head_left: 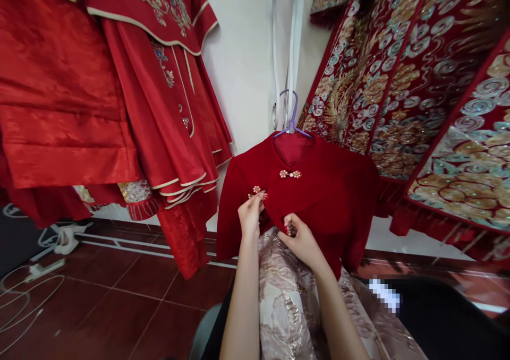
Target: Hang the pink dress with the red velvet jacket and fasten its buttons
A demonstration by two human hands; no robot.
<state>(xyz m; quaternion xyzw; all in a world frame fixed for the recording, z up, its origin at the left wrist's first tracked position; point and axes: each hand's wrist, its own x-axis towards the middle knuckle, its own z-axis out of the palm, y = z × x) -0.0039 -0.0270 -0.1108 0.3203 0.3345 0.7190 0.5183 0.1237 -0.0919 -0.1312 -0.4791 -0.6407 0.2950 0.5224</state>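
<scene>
A dark red velvet jacket (319,195) hangs on a purple hanger (292,121) in front of me. It has a pearl frog clasp at the collar (290,174) and a second clasp (257,193) lower on the flap. My left hand (250,214) pinches the jacket's front edge right under that second clasp. My right hand (300,238) is closed on the jacket's lower flap, with a small clasp piece at its fingertips. Below the jacket hangs a pale pink skirt with gold pattern (287,296), between my forearms.
Red satin garments with embroidery (159,84) hang at the left. Heavily sequined red and gold robes (418,84) hang at the right. White cables and a power strip (43,267) lie on the dark red tiled floor. A white wall stands behind.
</scene>
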